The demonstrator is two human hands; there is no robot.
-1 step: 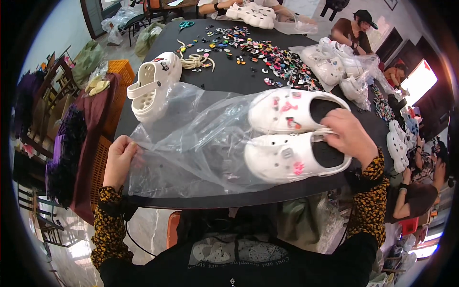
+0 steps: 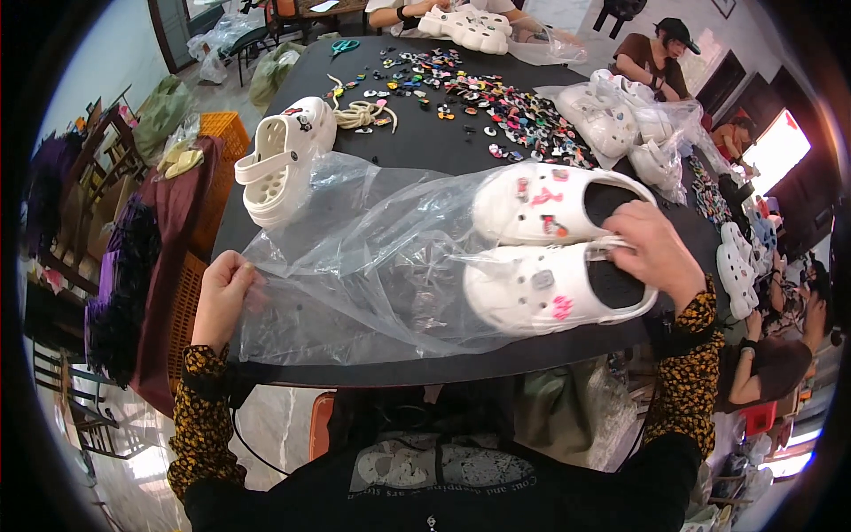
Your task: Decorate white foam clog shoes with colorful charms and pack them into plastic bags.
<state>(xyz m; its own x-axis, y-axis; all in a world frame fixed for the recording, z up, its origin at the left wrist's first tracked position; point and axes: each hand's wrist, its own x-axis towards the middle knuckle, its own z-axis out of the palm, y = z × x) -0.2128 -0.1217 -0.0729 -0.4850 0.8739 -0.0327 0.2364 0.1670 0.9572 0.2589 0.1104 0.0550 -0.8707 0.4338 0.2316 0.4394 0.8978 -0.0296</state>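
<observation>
My left hand [image 2: 225, 300] is closed, pinching the left end of a clear plastic bag [image 2: 355, 293] laid across the table. In my right hand [image 2: 658, 252] is a pair of white clogs, gripped together by their inner sides near the heels. The far clog [image 2: 567, 208] and the near clog [image 2: 532, 282] lie side by side, toes to the left, with pink and other charms on their tops. Their toes meet the bag's right end; I cannot tell how far they are inside it. Another white clog pair [image 2: 273, 182] stands beyond the bag at the left.
Many small colourful charms [image 2: 505, 97] are spread over the dark table [image 2: 425, 362]. A cord bundle [image 2: 363, 113] and teal scissors [image 2: 344, 46] lie farther back. Bagged white clogs [image 2: 612, 124] sit at the right. Co-workers handle clogs around the table. Orange crates [image 2: 186, 310] stand at the left.
My right hand has drawn the clog pair slightly to the right, so more of the toes shows beyond the bag. My left hand stays in place on the bag.
</observation>
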